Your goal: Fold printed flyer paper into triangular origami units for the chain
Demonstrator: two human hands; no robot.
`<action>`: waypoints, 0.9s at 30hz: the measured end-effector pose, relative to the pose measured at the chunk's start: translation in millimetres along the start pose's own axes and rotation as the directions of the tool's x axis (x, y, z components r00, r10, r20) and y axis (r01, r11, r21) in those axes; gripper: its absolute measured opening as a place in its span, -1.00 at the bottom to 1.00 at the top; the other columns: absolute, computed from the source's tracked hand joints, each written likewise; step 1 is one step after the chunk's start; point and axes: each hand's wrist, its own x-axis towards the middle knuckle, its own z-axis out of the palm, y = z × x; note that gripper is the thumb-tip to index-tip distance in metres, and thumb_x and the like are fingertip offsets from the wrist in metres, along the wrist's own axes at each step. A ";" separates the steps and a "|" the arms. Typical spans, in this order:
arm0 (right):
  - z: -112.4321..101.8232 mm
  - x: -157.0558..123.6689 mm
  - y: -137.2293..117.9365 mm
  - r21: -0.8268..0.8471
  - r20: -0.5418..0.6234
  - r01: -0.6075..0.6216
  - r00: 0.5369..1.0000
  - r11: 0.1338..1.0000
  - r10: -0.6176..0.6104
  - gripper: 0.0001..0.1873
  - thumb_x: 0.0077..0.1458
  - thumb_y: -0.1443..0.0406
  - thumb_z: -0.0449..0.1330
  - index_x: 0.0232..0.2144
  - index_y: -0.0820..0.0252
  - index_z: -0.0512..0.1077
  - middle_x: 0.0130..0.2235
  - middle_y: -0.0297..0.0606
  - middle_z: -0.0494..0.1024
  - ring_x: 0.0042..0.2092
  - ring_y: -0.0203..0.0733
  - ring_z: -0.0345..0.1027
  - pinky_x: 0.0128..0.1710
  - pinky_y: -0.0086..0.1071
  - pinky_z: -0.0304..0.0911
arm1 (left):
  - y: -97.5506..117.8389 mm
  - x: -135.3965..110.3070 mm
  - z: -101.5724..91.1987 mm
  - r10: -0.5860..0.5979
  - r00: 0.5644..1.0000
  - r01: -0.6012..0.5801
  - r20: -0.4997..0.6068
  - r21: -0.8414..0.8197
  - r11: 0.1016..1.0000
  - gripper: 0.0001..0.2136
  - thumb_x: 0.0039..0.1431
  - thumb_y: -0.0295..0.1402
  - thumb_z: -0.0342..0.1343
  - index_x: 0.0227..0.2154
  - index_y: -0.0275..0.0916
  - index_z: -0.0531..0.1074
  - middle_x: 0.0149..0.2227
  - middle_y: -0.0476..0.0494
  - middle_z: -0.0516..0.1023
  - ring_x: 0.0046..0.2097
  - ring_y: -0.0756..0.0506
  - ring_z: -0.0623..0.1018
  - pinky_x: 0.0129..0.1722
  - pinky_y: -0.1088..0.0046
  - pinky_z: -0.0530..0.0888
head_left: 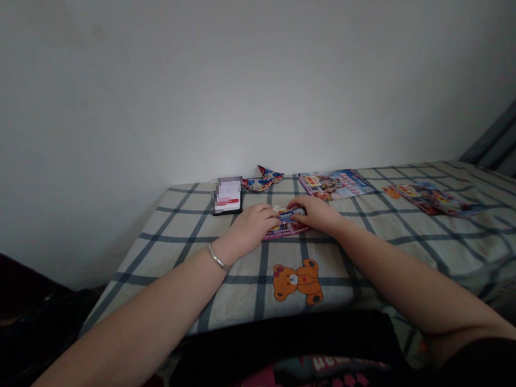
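My left hand [257,223] and my right hand [317,213] meet at a colourful printed paper sheet [287,229] on the checked cloth [188,223]. Part of the sheet is doubled over, and its purple-pink lower edge lies toward me. The left fingers press on its left side, while the right thumb and fingers pinch the right side. My hands cover both ends of the paper. A silver bangle [217,258] circles my left wrist.
Behind my left hand lies a phone [229,197] with its screen lit. Beside it stands a folded paper shape [263,180] against the wall. Two flat printed flyers, one farther back [336,185] and one flyer at right [434,199], lie on the cloth.
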 end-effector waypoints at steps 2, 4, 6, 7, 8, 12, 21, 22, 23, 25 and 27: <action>-5.2 -2.5 2.8 0.028 0.043 0.035 0.998 0.999 -0.037 -0.70 0.06 0.38 0.24 -0.10 0.22 0.50 -0.07 -0.17 0.57 -0.03 -0.13 0.42 0.01 -0.29 0.27 | 1.3 0.3 -2.3 -0.003 0.998 0.005 0.063 -0.030 1.000 -0.77 0.29 -0.47 0.03 -0.05 -0.18 0.48 -0.07 -0.11 0.53 -0.02 -0.09 0.45 0.05 0.31 0.39; -9.0 -4.4 4.7 0.045 0.072 0.051 0.996 0.998 -0.054 -0.66 0.04 0.39 0.25 -0.07 0.22 0.49 -0.05 -0.16 0.57 -0.03 -0.13 0.42 0.01 -0.29 0.28 | 2.0 0.3 -3.9 -0.015 0.996 0.019 0.087 -0.042 0.999 -0.75 0.29 -0.48 0.03 -0.03 -0.19 0.48 -0.05 -0.11 0.54 -0.04 -0.09 0.46 0.03 0.34 0.40; -9.7 -5.1 6.0 0.073 0.085 0.022 0.996 0.997 -0.028 -0.62 0.03 0.40 0.26 -0.05 0.21 0.48 -0.02 -0.16 0.56 -0.03 -0.13 0.43 0.02 -0.29 0.29 | 2.3 0.1 -4.5 -0.017 0.996 0.021 0.086 -0.044 0.999 -0.75 0.29 -0.48 0.03 -0.03 -0.20 0.48 -0.03 -0.11 0.53 -0.03 -0.09 0.46 0.01 0.35 0.41; -8.8 -4.9 6.6 0.095 0.085 -0.012 0.996 0.995 0.004 -0.60 0.03 0.40 0.26 -0.03 0.21 0.47 -0.01 -0.17 0.56 -0.04 -0.14 0.44 0.01 -0.29 0.29 | 2.5 0.0 -4.5 -0.017 0.996 0.020 0.086 -0.042 0.999 -0.75 0.29 -0.49 0.03 -0.03 -0.21 0.48 -0.03 -0.11 0.53 -0.03 -0.09 0.46 0.01 0.36 0.41; -7.2 -4.5 7.1 0.125 0.081 -0.051 0.996 0.991 0.041 -0.58 0.03 0.40 0.25 -0.01 0.21 0.46 -0.01 -0.18 0.56 -0.05 -0.16 0.44 0.00 -0.30 0.30 | 2.8 -0.1 -4.4 -0.018 0.996 0.022 0.085 -0.039 0.999 -0.76 0.28 -0.49 0.03 -0.04 -0.22 0.48 -0.03 -0.12 0.53 -0.03 -0.09 0.46 0.00 0.36 0.41; 0.3 -1.4 8.6 0.225 0.069 -0.122 0.992 0.967 0.109 -0.53 -0.01 0.42 0.27 0.01 0.18 0.45 0.00 -0.22 0.55 -0.03 -0.18 0.44 0.02 -0.33 0.30 | 4.9 -0.2 -4.9 -0.028 0.997 0.030 0.077 -0.026 0.999 -0.76 0.28 -0.51 0.02 -0.04 -0.25 0.46 -0.03 -0.13 0.53 -0.03 -0.10 0.46 0.00 0.36 0.41; -3.1 3.3 7.6 0.180 0.124 -0.144 0.985 0.973 0.123 -0.71 0.07 0.31 0.25 -0.11 0.18 0.53 -0.07 -0.22 0.60 -0.05 -0.16 0.46 0.02 -0.32 0.30 | 6.4 0.3 -3.7 0.014 0.999 -0.011 -0.047 0.049 0.999 -0.78 0.30 -0.48 0.00 -0.05 -0.26 0.44 0.00 -0.17 0.49 0.00 -0.13 0.44 0.02 0.30 0.40; -4.0 2.6 7.8 0.187 0.134 -0.129 0.985 0.974 0.105 -0.69 0.05 0.32 0.27 -0.10 0.17 0.53 -0.07 -0.23 0.60 -0.05 -0.16 0.46 0.02 -0.34 0.29 | 6.3 0.0 -2.9 0.005 0.996 0.001 -0.085 0.065 0.998 -0.77 0.30 -0.47 0.01 -0.03 -0.27 0.43 0.03 -0.19 0.47 0.04 -0.14 0.42 0.05 0.27 0.38; -4.9 1.6 7.9 0.188 0.143 -0.112 0.986 0.976 0.086 -0.68 0.03 0.33 0.29 -0.10 0.16 0.53 -0.08 -0.25 0.61 -0.05 -0.17 0.47 0.02 -0.35 0.29 | 6.3 -0.4 -2.5 -0.005 0.994 0.014 -0.112 0.080 0.997 -0.75 0.29 -0.47 0.02 0.00 -0.28 0.41 0.06 -0.21 0.45 0.06 -0.16 0.40 0.07 0.24 0.37; -6.6 -0.6 7.2 0.169 0.152 -0.081 0.987 0.982 0.055 -0.67 0.02 0.33 0.29 -0.10 0.14 0.54 -0.09 -0.28 0.62 -0.06 -0.16 0.48 0.00 -0.36 0.29 | 6.7 -1.3 -2.6 -0.024 0.993 0.036 -0.118 0.103 0.994 -0.72 0.29 -0.47 0.03 0.05 -0.28 0.37 0.07 -0.22 0.44 0.07 -0.17 0.39 0.09 0.21 0.35; -8.0 -2.3 5.2 0.131 0.151 -0.059 0.988 0.990 0.039 -0.71 0.06 0.31 0.26 -0.12 0.13 0.55 -0.11 -0.29 0.62 -0.07 -0.16 0.48 -0.01 -0.37 0.29 | 7.5 -1.8 -4.0 -0.041 0.996 0.049 -0.079 0.111 0.993 -0.70 0.29 -0.46 0.03 0.07 -0.27 0.35 0.02 -0.20 0.47 0.04 -0.17 0.41 0.06 0.22 0.35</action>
